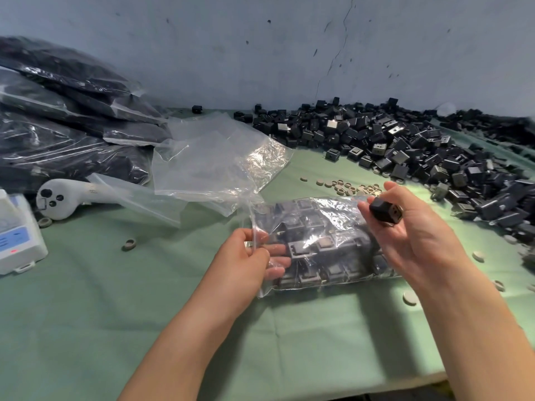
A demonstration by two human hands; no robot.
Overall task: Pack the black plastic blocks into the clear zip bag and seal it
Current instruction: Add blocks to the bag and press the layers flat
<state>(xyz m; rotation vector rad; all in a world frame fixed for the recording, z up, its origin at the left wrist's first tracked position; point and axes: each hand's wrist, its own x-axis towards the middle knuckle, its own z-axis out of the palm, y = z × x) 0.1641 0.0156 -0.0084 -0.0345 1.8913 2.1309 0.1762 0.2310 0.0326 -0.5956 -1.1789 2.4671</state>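
The clear zip bag (315, 244) lies on the green table cover (115, 328), already filled with black blocks, and the left hand (246, 264) pinches its open mouth at the bag's left end — fingers slipped inside the plastic. Just right of the bag, above its far corner, the right hand (411, 227) grips a single black block (385, 211) between thumb and fingertips. Beyond the bag lie empty clear bags (214, 163), small tan discs (347, 188) — and farther right, the loose heap of black blocks (419, 146).
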